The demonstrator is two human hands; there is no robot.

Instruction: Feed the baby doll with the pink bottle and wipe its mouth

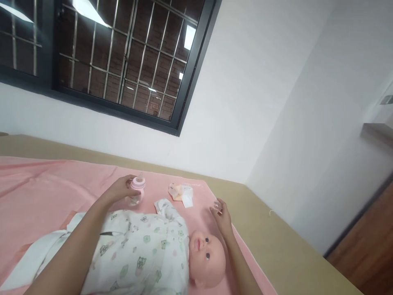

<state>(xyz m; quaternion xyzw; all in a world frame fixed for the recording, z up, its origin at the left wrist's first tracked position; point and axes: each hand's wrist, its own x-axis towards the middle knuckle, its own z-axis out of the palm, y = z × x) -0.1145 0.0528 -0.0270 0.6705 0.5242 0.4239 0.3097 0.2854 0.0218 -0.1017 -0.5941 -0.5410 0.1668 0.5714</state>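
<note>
Appears, as a judgement, to be at the step of handling an uncovered bottle, with a small cap-like piece held apart from it. Calls next, likely, for a steady upright grip at the left and a safe place for the loose piece at the right.

In the left hand [123, 189], a small clear plastic feeding bottle [138, 185] with pink collar and translucent teat — fingers curled around the back, thumb across the front. In the right hand [224, 216], well apart from the left, a small clear dome-like plastic piece [217, 205], pinched between thumb and fingers.

Nearly upright in the grip, teat uppermost, pale pink at the side; too indistinct to tell how full, or whether lifted off the smooth pink cloth [76, 180] below.

Between the hands, a crumpled white-and-peach item [181, 194]. Nearer than both hands, a bald pinkish doll [211, 256] in white clothing printed with green and grey figures — lying on its back, under the left forearm, head beside the right forearm.
</note>
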